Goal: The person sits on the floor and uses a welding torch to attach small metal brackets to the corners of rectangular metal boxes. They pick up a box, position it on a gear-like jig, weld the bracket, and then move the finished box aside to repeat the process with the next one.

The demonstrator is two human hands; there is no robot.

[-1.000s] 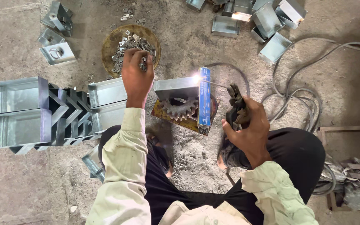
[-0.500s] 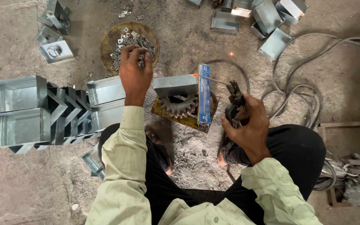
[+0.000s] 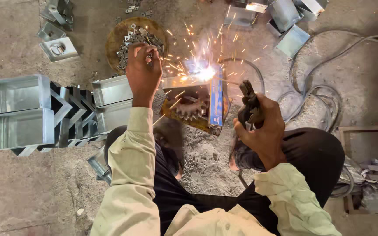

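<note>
My right hand grips a dark electrode holder, its rod reaching up left to a bright arc that throws sparks over a grey metal box section. That box lies across a rusty gear on a flat plate, with a blue strip standing along its right end. My left hand reaches forward over a round rusty pan full of small metal pieces and pinches one small piece between its fingers.
Stacked grey metal box sections lie at the left, more next to my left arm. Loose boxes sit at the top right. Welding cables loop on the dusty floor at the right. My knees are drawn up below.
The arc has flared up with a shower of sparks at the box's right end. My right hand has shifted slightly with the holder; my left hand stays over the pan.
</note>
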